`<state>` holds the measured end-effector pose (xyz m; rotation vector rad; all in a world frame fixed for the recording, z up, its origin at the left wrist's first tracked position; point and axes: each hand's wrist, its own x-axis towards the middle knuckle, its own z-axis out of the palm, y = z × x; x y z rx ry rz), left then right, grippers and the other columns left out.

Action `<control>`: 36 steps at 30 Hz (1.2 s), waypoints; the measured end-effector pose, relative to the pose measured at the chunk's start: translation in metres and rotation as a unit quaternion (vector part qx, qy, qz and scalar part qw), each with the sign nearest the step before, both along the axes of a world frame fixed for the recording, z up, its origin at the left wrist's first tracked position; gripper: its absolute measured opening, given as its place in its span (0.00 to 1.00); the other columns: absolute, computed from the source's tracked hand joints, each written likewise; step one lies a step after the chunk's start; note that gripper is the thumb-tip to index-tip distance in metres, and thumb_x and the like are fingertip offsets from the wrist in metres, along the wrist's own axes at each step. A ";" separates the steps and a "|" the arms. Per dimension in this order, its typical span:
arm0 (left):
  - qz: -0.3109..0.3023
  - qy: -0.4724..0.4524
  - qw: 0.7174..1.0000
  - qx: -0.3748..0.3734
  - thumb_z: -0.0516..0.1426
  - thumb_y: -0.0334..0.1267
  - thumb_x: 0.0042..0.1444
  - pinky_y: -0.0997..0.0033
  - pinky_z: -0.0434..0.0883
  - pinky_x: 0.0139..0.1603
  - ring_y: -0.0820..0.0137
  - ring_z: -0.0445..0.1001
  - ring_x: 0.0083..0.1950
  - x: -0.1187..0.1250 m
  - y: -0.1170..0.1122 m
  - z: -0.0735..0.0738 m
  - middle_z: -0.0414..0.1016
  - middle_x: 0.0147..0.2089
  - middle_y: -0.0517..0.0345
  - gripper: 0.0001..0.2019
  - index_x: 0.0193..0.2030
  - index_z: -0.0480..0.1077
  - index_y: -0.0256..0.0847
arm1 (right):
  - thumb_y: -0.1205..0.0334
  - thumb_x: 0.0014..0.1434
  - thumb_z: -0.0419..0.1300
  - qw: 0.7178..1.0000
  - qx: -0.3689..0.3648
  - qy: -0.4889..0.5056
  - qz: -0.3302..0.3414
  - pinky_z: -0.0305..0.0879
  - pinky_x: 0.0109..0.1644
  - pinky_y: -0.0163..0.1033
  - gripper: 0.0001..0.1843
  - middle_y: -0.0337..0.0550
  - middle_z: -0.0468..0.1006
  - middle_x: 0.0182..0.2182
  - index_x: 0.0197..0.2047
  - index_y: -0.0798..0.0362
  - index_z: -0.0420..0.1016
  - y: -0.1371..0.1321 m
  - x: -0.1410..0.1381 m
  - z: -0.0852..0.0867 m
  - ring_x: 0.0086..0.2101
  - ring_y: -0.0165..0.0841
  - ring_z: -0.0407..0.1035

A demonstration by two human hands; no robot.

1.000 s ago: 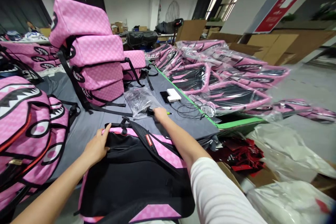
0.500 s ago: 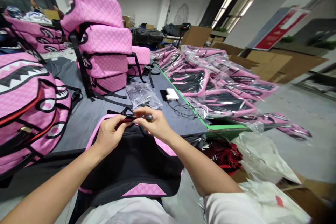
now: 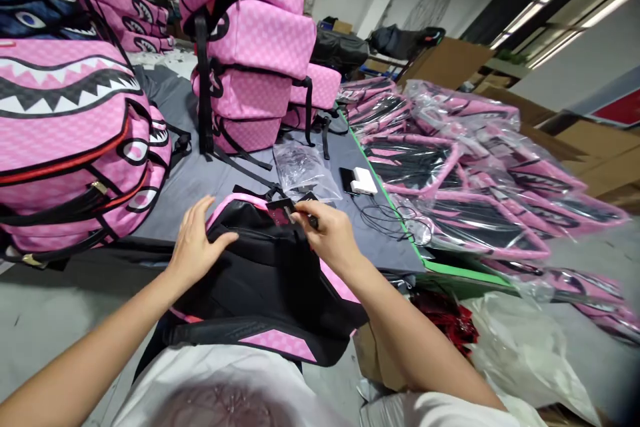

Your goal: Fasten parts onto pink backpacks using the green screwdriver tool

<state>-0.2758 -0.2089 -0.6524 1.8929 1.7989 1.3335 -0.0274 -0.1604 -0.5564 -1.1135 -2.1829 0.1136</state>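
A black backpack (image 3: 270, 280) with pink trim lies against my front at the table's edge, its black side facing up. My left hand (image 3: 197, 243) is open at its upper left edge, thumb and fingers spread, holding nothing. My right hand (image 3: 330, 230) is closed round a small tool (image 3: 313, 221) with a dark rounded handle end; the rest of it is hidden in the fingers. At the right fingertips, over the bag's top edge, is a small dark tag (image 3: 281, 212). I cannot tell whether the fingers also pinch the tag.
Pink backpacks (image 3: 255, 40) are stacked on the grey table (image 3: 185, 180), with another large one (image 3: 65, 140) at left. A clear plastic bag (image 3: 305, 173), a white device (image 3: 363, 181) and cables (image 3: 383, 220) lie ahead. Plastic-wrapped bags (image 3: 480, 213) are piled at right beyond a green edge.
My left hand has let go of the small dark piece both hands were holding and moved left, opening. My right hand stays closed on the tool. The view has swung left.
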 end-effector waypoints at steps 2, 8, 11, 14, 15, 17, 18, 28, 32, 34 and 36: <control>0.005 0.015 0.996 -0.090 0.65 0.51 0.55 0.43 0.60 0.71 0.49 0.56 0.75 -0.009 0.000 -0.022 0.55 0.74 0.35 0.46 0.73 0.48 0.37 | 0.66 0.63 0.57 0.997 -0.030 -0.068 0.003 0.68 0.43 0.36 0.10 0.45 0.84 0.39 0.41 0.50 0.80 0.006 -0.008 -0.007 0.39 0.36 0.78; 0.008 -0.021 0.993 -0.119 0.60 0.48 0.61 0.54 0.67 0.67 0.55 0.67 0.69 -0.006 0.000 -0.048 0.66 0.69 0.46 0.34 0.70 0.54 0.44 | 0.71 0.60 0.57 0.917 -0.137 -0.374 0.035 0.63 0.37 0.36 0.13 0.45 0.85 0.36 0.41 0.49 0.82 0.018 -0.055 -0.031 0.37 0.38 0.79; 0.022 -0.030 0.992 -0.119 0.61 0.46 0.60 0.54 0.70 0.64 0.55 0.71 0.66 -0.004 0.002 -0.049 0.71 0.65 0.47 0.31 0.67 0.57 0.44 | 0.72 0.60 0.56 0.890 -0.141 -0.431 0.053 0.62 0.37 0.38 0.15 0.49 0.85 0.35 0.43 0.50 0.82 0.027 -0.069 -0.040 0.37 0.40 0.78; 0.032 -0.034 0.992 -0.116 0.64 0.45 0.57 0.53 0.72 0.62 0.53 0.72 0.64 -0.005 0.004 -0.053 0.72 0.64 0.48 0.32 0.66 0.59 0.44 | 0.73 0.60 0.56 0.861 -0.162 -0.476 0.074 0.61 0.37 0.38 0.16 0.50 0.84 0.36 0.44 0.52 0.82 0.031 -0.074 -0.039 0.39 0.40 0.78; 0.036 -0.035 0.992 -0.114 0.65 0.45 0.57 0.53 0.72 0.61 0.53 0.72 0.64 -0.006 0.005 -0.056 0.73 0.64 0.48 0.33 0.66 0.60 0.44 | 0.73 0.60 0.56 0.850 -0.169 -0.492 0.083 0.61 0.37 0.38 0.16 0.50 0.84 0.36 0.45 0.52 0.81 0.031 -0.075 -0.036 0.40 0.40 0.78; 0.040 -0.035 0.993 -0.107 0.66 0.45 0.55 0.52 0.73 0.60 0.52 0.73 0.63 -0.007 0.007 -0.060 0.73 0.64 0.48 0.34 0.66 0.60 0.44 | 0.73 0.61 0.55 0.831 -0.175 -0.519 0.099 0.60 0.36 0.38 0.15 0.50 0.84 0.39 0.46 0.54 0.81 0.029 -0.077 -0.029 0.40 0.41 0.78; 0.039 -0.035 0.993 -0.104 0.66 0.45 0.55 0.52 0.73 0.60 0.52 0.73 0.63 -0.008 0.008 -0.062 0.72 0.64 0.48 0.34 0.66 0.60 0.44 | 0.74 0.62 0.55 0.828 -0.171 -0.525 0.100 0.60 0.36 0.38 0.15 0.50 0.83 0.40 0.46 0.54 0.80 0.028 -0.079 -0.025 0.40 0.40 0.78; 0.009 -0.028 0.999 -0.044 0.63 0.47 0.58 0.51 0.73 0.60 0.51 0.74 0.62 -0.015 0.011 -0.073 0.74 0.62 0.44 0.33 0.67 0.60 0.41 | 0.56 0.67 0.61 0.927 -0.227 -0.278 0.105 0.54 0.33 0.33 0.12 0.44 0.82 0.34 0.41 0.55 0.82 0.039 -0.123 -0.037 0.34 0.30 0.73; 0.011 -0.019 1.000 -0.015 0.61 0.56 0.58 0.51 0.74 0.58 0.49 0.75 0.61 -0.018 0.013 -0.074 0.75 0.61 0.42 0.34 0.66 0.62 0.41 | 0.59 0.67 0.60 0.928 -0.245 -0.263 0.093 0.54 0.32 0.33 0.11 0.43 0.83 0.35 0.42 0.55 0.83 0.039 -0.121 -0.030 0.34 0.30 0.73; 0.014 -0.010 1.000 -0.002 0.59 0.58 0.59 0.52 0.74 0.58 0.50 0.75 0.60 -0.016 0.013 -0.073 0.75 0.61 0.41 0.35 0.66 0.62 0.40 | 0.60 0.66 0.59 0.923 -0.265 -0.272 0.059 0.55 0.32 0.33 0.11 0.44 0.83 0.36 0.42 0.54 0.83 0.038 -0.117 -0.025 0.36 0.32 0.74; 0.014 0.001 1.000 0.008 0.58 0.60 0.60 0.52 0.74 0.58 0.50 0.75 0.60 -0.012 0.012 -0.072 0.75 0.61 0.41 0.35 0.67 0.62 0.40 | 0.61 0.65 0.59 0.916 -0.276 -0.290 0.032 0.55 0.32 0.35 0.11 0.46 0.84 0.38 0.41 0.54 0.83 0.036 -0.113 -0.022 0.38 0.34 0.75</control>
